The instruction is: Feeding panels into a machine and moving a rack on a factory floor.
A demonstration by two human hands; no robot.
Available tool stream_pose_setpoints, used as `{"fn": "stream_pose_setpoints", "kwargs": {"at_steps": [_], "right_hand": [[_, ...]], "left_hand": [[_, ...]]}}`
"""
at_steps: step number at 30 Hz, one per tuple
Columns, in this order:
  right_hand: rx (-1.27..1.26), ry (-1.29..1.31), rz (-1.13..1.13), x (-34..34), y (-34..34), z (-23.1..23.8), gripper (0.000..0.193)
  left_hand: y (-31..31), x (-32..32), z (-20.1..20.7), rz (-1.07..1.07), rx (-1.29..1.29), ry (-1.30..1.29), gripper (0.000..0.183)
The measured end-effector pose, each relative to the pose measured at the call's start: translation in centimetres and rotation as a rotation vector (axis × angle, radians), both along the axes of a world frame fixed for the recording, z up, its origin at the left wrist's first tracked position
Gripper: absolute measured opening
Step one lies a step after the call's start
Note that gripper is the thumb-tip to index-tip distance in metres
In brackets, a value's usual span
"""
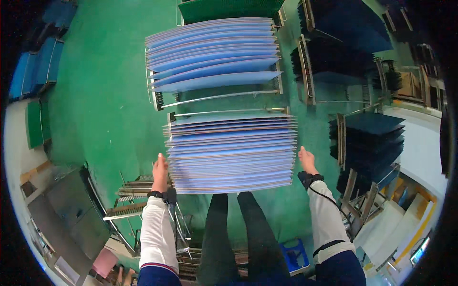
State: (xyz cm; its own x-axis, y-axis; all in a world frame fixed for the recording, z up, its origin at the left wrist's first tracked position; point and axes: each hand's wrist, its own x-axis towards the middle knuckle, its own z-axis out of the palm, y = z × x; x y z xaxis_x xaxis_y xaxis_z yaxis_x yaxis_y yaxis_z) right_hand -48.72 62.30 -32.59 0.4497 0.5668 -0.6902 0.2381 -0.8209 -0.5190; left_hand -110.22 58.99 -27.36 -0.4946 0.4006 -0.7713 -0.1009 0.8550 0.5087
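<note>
My left hand: half-curled, just left of blue panels | my right hand: half-curled, right of them | hold: can't tell

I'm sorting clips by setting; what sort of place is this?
Probably a factory workshop: rows of thin blue panels stand ahead, dark panels are racked at right, and a slotted metal rack stands on the green floor.

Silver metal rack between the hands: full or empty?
Loaded, not empty: thin blue rectangular sheets sit in close rows across the silver metal rack. Cannot tell whether it is completely full, since the sheets hide its base.
</note>
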Motion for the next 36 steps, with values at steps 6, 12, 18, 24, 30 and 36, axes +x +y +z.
{"fn": "stream_pose_setpoints", "kwargs": {"at_steps": [6, 12, 18, 24, 30, 36], "right_hand": [[-0.118, 0.107, -0.215, 0.2, 1.5, -3.0, 0.050], [-0.151, 0.354, -0.301, 1.8, 2.4, -6.8, 0.063], [-0.103, 0.527, -0.169, 0.9, 3.6, -7.4, 0.047], [-0.213, 0.607, -0.185, 3.5, 2.9, -10.3, 0.041], [-0.310, 0.596, -0.183, 8.2, 0.9, -13.0, 0.043], [-0.269, 0.498, -0.242, -0.4, 4.2, -6.6, 0.031]], "left_hand": [[1.1, -0.4, -3.5, 0.001, -0.058, -0.072, 0.075], [1.2, -1.7, -7.2, 0.042, 0.000, -0.145, 0.067], [1.0, -2.5, -8.7, 0.021, -0.068, -0.316, 0.057], [0.8, -3.0, -9.9, 0.012, -0.124, -0.353, 0.056], [3.1, -0.2, -8.2, 0.067, -0.148, -0.379, 0.066], [1.5, -0.5, -7.5, 0.121, -0.171, -0.403, 0.074]]}}
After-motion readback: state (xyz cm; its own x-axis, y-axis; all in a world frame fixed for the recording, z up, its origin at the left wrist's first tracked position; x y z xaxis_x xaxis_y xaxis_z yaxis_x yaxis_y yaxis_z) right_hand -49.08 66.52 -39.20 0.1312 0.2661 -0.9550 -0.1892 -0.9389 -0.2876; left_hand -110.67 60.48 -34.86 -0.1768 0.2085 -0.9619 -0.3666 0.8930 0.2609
